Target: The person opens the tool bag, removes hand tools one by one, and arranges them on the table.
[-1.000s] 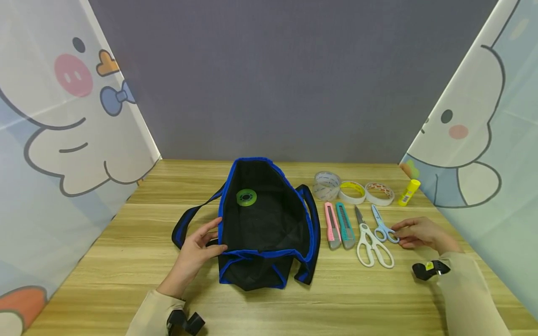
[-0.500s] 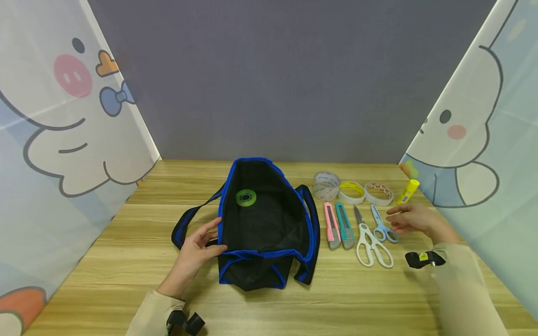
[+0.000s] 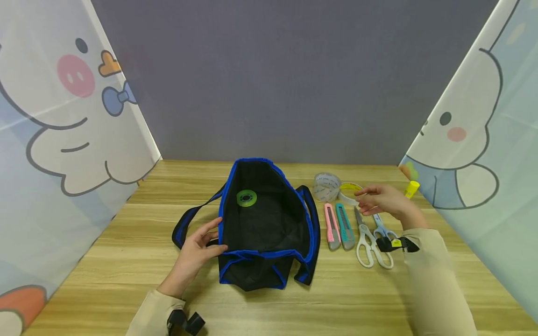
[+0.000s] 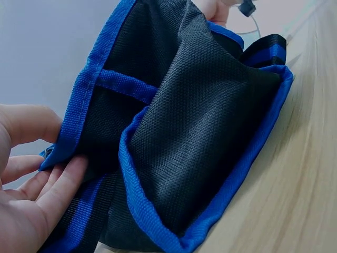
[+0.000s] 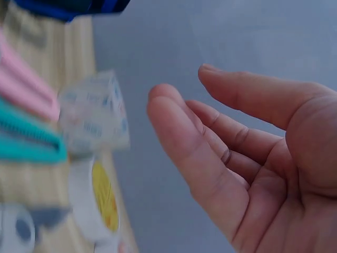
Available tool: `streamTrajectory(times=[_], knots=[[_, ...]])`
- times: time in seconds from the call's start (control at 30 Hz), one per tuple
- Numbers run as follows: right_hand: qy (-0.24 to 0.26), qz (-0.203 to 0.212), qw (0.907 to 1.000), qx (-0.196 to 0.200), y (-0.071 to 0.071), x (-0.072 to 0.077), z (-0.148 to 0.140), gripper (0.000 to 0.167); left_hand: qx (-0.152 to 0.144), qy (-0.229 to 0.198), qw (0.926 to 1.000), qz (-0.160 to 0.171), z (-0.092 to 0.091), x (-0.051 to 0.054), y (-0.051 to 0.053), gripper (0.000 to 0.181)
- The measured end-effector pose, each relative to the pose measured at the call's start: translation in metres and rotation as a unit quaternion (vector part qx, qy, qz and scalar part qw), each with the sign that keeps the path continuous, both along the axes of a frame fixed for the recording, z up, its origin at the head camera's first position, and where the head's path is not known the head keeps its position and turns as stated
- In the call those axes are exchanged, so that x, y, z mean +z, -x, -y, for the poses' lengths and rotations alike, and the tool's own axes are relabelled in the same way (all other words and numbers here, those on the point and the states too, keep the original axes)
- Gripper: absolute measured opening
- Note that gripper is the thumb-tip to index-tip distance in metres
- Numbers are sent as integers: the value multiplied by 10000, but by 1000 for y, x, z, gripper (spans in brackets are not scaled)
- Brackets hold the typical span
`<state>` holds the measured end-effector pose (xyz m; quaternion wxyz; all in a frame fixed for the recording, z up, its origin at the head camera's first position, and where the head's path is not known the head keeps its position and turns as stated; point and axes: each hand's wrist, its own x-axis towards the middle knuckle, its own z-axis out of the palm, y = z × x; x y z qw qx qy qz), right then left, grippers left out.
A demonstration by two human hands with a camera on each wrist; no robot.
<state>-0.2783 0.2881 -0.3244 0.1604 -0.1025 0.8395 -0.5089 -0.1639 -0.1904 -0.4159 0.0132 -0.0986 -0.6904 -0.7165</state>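
A black tool bag [image 3: 269, 224] with blue trim stands on the table with its top facing up. Inside it lies a green roll of tape [image 3: 246, 198]. My left hand [image 3: 195, 249] holds the left rim of the bag; in the left wrist view its fingers [image 4: 63, 184] lie on both sides of the blue edge. Raised over the scissors and tape rolls, my right hand [image 3: 386, 203] has nothing in it. Its thumb and fingers are apart in the right wrist view. The white-cored roll with the yellow lining [image 3: 352, 192] is close to its fingertips.
Right of the bag are a wide clear tape roll [image 3: 326, 186], a pink cutter [image 3: 332, 226], a teal cutter [image 3: 345, 226], white-handled scissors [image 3: 367, 242] and blue scissors [image 3: 379, 224]. A yellow glue stick [image 3: 412, 189] shows behind the right hand. A grey wall closes the back.
My right hand has left the blue scissors, risen and moved left over the tools and towards the tape rolls, now covering the rightmost roll. The left hand and bag have stayed put.
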Motion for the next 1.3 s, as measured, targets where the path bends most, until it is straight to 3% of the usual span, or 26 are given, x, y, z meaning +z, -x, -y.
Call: streamTrajectory(times=[0.4,0.6,0.97,1.3], knots=[[484,-180,9974,508,21,31,75,41,23,-7,10000,-10,0,-1,1,73],[629,-285,9949,735,29,37,110,38,33,-3,10000,-2,0,-1,1,73],[723,-219,9895,1235,36,35,179,34,15,-15,10000,-57,1,-1,1,72],[659,97,9894,1287,47,9,230,29,8,-14,10000,-21,1,-3,2,72]])
